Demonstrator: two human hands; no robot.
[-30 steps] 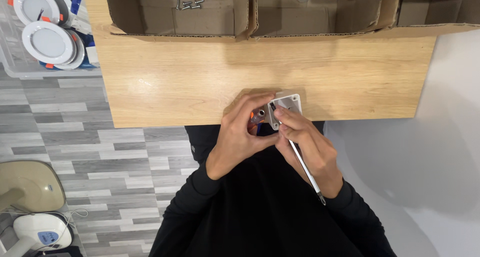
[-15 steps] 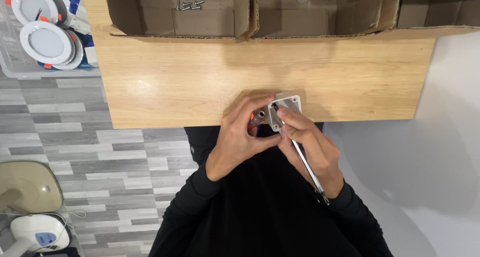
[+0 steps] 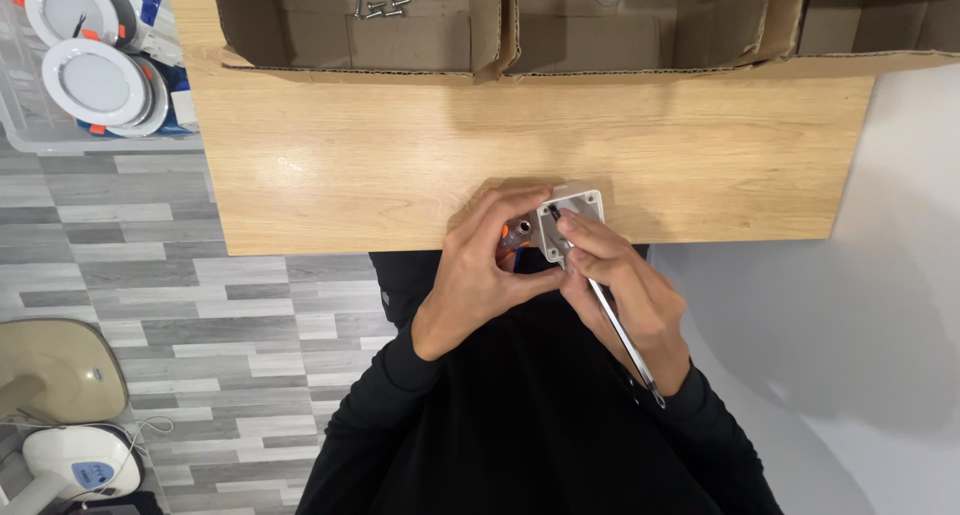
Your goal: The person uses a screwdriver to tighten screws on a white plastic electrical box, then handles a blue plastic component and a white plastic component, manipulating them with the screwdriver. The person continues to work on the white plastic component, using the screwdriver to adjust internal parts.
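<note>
My left hand [image 3: 478, 267] grips a small assembly at the table's near edge: a pale grey square box [image 3: 575, 215] with a metal fitting and orange parts [image 3: 517, 237] on its left side. My right hand [image 3: 622, 287] holds a long thin screwdriver [image 3: 610, 320], its tip set on the box's near left corner and its handle end reaching back past my wrist. Both hands touch each other around the box. My black sleeves cover both forearms.
A light wooden table [image 3: 400, 155] carries open cardboard boxes [image 3: 360, 30] along its far edge, one with loose screws [image 3: 378, 5]. A clear bin of round white lamp fixtures [image 3: 95, 80] stands on the grey plank floor at left. A beige and white appliance [image 3: 60, 415] sits bottom left.
</note>
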